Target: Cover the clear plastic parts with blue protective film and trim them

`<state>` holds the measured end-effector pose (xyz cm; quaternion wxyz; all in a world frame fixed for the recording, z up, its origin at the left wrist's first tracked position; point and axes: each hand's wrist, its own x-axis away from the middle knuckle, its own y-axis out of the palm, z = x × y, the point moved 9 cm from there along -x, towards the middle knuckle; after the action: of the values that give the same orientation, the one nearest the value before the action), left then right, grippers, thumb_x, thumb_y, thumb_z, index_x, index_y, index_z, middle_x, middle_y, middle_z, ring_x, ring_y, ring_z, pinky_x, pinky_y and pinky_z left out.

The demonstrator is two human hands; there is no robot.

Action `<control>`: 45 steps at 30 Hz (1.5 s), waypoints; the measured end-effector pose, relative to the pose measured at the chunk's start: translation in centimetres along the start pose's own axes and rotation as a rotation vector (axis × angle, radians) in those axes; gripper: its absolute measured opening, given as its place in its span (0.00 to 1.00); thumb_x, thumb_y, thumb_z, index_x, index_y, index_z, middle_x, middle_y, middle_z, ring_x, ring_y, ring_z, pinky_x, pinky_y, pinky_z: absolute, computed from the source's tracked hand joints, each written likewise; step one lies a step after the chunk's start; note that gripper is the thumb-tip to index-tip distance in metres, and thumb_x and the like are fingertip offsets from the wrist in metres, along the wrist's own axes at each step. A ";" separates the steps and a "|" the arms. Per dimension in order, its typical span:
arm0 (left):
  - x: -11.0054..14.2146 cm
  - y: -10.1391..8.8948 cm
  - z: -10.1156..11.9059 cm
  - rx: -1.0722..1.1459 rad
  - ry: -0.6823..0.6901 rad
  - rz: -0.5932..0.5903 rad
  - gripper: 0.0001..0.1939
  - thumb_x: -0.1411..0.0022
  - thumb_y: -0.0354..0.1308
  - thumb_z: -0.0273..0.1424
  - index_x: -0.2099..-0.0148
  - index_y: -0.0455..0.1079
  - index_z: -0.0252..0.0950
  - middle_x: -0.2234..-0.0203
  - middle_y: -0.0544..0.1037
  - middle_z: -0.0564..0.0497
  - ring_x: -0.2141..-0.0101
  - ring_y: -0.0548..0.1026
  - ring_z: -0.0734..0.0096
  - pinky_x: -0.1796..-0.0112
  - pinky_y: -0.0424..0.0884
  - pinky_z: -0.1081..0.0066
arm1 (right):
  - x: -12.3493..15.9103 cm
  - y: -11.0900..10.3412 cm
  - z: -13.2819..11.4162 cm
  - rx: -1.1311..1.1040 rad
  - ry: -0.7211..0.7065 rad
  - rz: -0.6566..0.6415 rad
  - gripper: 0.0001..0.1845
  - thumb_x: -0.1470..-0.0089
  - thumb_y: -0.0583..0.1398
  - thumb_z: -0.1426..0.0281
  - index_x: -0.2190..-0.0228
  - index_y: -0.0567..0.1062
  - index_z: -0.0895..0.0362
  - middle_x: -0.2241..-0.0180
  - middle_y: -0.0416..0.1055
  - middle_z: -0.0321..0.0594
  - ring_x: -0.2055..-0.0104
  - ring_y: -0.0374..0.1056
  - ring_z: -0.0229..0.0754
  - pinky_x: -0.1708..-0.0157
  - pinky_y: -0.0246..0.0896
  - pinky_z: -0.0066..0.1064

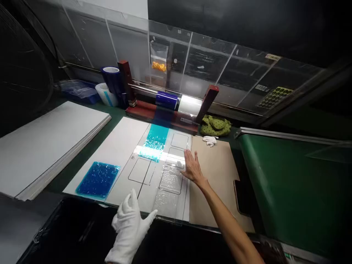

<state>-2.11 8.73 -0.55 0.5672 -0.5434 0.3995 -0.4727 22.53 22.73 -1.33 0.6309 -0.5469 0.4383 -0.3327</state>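
My left hand (129, 223), in a white glove, is at the front edge of the white board (126, 137), thumb and fingers apart and holding nothing. My bare right hand (193, 168) is over the right side of the board, fingers stretched out, beside a strip of clear film (168, 179). Whether it touches the film I cannot tell. A blue film strip (158, 131) runs down from a blue roll (166, 99) onto the board, which bears black outlined rectangles. Beside that roll is a white roll (190, 105). Dark blue film squares (97, 179) lie at the board's left.
A stack of white sheets (52, 135) lies on the left. Behind the board stands a red-brown roll holder (209, 101), near spare rolls (106, 94) and a green cloth (216, 125). To the right are brown cardboard (217, 165), a dark phone (242, 198) and a green conveyor belt (299, 183).
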 end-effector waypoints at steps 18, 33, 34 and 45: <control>-4.4 3.4 -2.0 0.140 -0.112 -0.262 0.46 0.51 0.55 0.50 0.36 0.49 0.30 0.48 0.60 0.34 0.52 0.64 0.44 0.59 0.64 0.55 | -2.5 1.0 2.3 -0.105 0.035 -0.123 0.59 0.53 0.61 0.57 0.38 0.30 0.66 0.36 0.36 0.61 0.34 0.30 0.58 0.43 0.17 0.64; -32.9 3.8 4.7 0.703 0.004 -0.207 0.17 0.39 0.53 0.39 0.52 0.66 0.33 0.55 0.71 0.46 0.56 0.70 0.64 0.56 0.69 0.58 | 8.0 -1.1 -0.6 -0.565 0.417 0.099 0.15 0.44 0.56 0.66 0.54 0.68 0.53 0.49 0.60 0.47 0.47 0.63 0.47 0.55 0.67 0.38; -33.1 3.9 5.0 0.713 0.013 -0.223 0.17 0.39 0.54 0.39 0.53 0.67 0.32 0.56 0.71 0.47 0.57 0.71 0.64 0.56 0.69 0.58 | 8.1 -1.4 -0.6 -0.570 0.427 0.115 0.14 0.44 0.56 0.66 0.55 0.69 0.53 0.50 0.61 0.47 0.48 0.63 0.47 0.55 0.68 0.38; -26.6 5.6 1.8 0.926 -0.006 -0.497 0.16 0.38 0.54 0.36 0.51 0.65 0.34 0.58 0.72 0.47 0.62 0.73 0.70 0.62 0.73 0.65 | 3.1 -1.0 -2.2 -1.179 0.737 -0.063 0.21 0.46 0.56 0.55 0.57 0.71 0.56 0.56 0.70 0.46 0.62 0.69 0.43 0.63 0.65 0.33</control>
<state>-6.07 34.80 -7.52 0.6200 -0.3155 0.0063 -0.7184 21.76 18.90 -1.01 0.0284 -0.6621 0.7155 -0.2213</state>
